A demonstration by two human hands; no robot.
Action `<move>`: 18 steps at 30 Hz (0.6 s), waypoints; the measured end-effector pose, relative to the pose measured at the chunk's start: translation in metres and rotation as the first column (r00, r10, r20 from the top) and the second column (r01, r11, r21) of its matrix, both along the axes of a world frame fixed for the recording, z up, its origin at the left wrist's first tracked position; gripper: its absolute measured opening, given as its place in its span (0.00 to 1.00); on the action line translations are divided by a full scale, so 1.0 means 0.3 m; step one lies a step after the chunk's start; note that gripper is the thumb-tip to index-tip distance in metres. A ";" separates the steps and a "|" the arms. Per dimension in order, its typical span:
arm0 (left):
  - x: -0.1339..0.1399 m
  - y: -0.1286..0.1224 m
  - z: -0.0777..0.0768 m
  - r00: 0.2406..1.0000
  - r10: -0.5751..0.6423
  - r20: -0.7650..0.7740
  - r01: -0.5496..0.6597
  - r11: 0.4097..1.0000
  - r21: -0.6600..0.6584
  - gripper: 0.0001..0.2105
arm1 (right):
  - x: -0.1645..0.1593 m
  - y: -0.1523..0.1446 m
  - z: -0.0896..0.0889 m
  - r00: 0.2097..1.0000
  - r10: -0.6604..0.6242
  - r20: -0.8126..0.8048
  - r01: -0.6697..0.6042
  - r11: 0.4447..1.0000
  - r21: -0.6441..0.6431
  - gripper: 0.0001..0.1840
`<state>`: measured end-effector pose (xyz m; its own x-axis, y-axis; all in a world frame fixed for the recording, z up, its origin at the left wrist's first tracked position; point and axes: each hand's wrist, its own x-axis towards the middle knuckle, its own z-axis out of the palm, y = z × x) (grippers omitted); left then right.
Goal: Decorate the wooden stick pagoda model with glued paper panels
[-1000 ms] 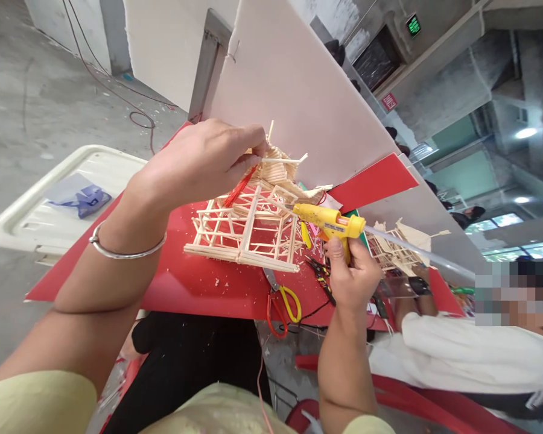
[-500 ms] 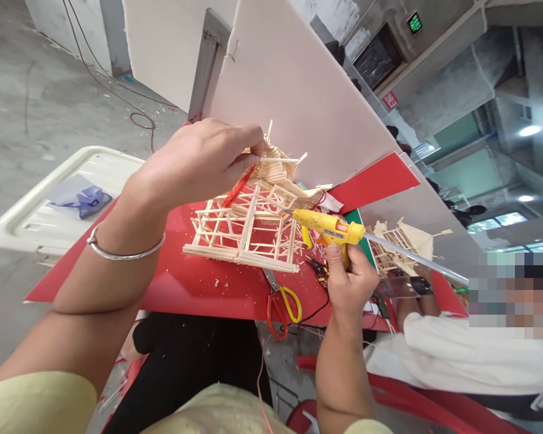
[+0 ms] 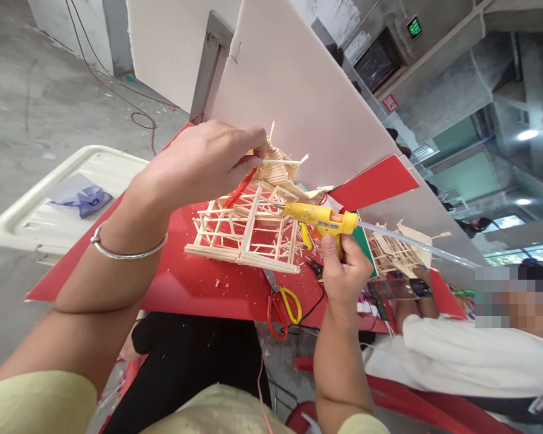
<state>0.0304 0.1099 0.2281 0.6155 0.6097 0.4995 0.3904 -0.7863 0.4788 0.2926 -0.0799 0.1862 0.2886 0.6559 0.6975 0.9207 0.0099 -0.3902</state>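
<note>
My right hand (image 3: 346, 268) is wrapped round the grip of a yellow hot glue gun (image 3: 314, 216), a long clear glue stick (image 3: 411, 243) trailing from its back end. The gun's metal nozzle points left, in front of a model house (image 3: 244, 241) made of thin wooden sticks. Over the model's roof (image 3: 278, 172), my left hand (image 3: 208, 157) pinches the top of a red tassel (image 3: 241, 188) by the roof's corner. The tassel's threads hang down toward the stick frame. My fingers partly hide the roof's left side.
Red-and-yellow-handled scissors (image 3: 284, 310) and pliers (image 3: 315, 268) lie on the red tabletop (image 3: 163, 283). A white panel (image 3: 298, 90) rises behind. At left is a cream tray (image 3: 22, 223) with a purple plastic bag (image 3: 88, 199). A person in white (image 3: 461, 355) sits right, near another stick model (image 3: 396, 247).
My right hand has brought the glue gun slightly left and up, its nozzle nearer the model. My left hand stays at the roof's corner with the tassel.
</note>
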 end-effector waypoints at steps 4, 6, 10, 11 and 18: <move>-0.003 -0.005 0.007 1.000 0.000 0.006 0.000 1.000 -0.007 0.16 | -0.006 0.003 0.011 0.999 0.004 0.038 -0.004 1.000 -0.005 0.17; -0.002 -0.002 0.004 1.000 0.001 0.008 -0.001 1.000 0.001 0.16 | 0.000 -0.007 0.020 0.999 0.008 0.044 -0.007 1.000 -0.018 0.16; 0.004 0.009 -0.009 1.000 -0.001 0.029 0.001 1.000 0.020 0.17 | 0.013 -0.024 0.027 0.997 -0.015 0.070 0.018 0.998 -0.052 0.16; 0.006 0.011 -0.012 0.999 -0.003 0.038 0.002 1.000 0.028 0.16 | 0.012 -0.023 0.026 0.997 -0.016 0.075 0.020 0.999 -0.050 0.16; 0.004 0.012 -0.011 1.000 0.008 0.025 -0.009 0.999 0.044 0.16 | -0.037 0.020 0.034 0.988 -0.018 0.151 0.022 0.999 -0.024 0.21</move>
